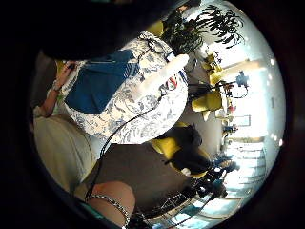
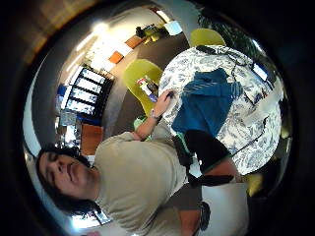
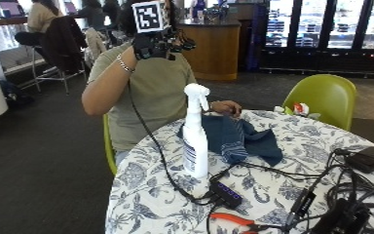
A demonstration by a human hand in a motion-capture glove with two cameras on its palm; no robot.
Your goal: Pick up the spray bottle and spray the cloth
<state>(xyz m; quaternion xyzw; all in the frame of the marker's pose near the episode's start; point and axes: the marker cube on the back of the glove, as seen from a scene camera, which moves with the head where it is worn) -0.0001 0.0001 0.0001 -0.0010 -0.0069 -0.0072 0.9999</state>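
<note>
1. Bottle (image 3: 195,131) upright on the worktop (image 3: 284,195), just beside the near edge of the blue cloth (image 3: 239,139); untouched, nothing picked up yet.
2. Right hand (image 3: 149,46) raised high in front of the person, well apart from the bottle; fingers loosely curled, holding nothing as far as the outside view shows.
3. Long descent needed: tall, narrow bottle, so likely to topple if clipped at the head by a fast or off-line reach.
4. Black cable (image 3: 155,151) hanging from the hand and running past the bottle's base to the hub (image 3: 224,194); could drag against the bottle and tip or shift it.
5. Grip taken too low on the body would leave the trigger out of reach; nozzle turned away from the cloth would wet the worktop or the hub instead.
6. Bare hand (image 3: 224,108) resting at the cloth's far edge; spray might land on it.
7. Pliers (image 3: 239,222) and more cables near the front edge; a toppled bottle might roll into them.
</note>
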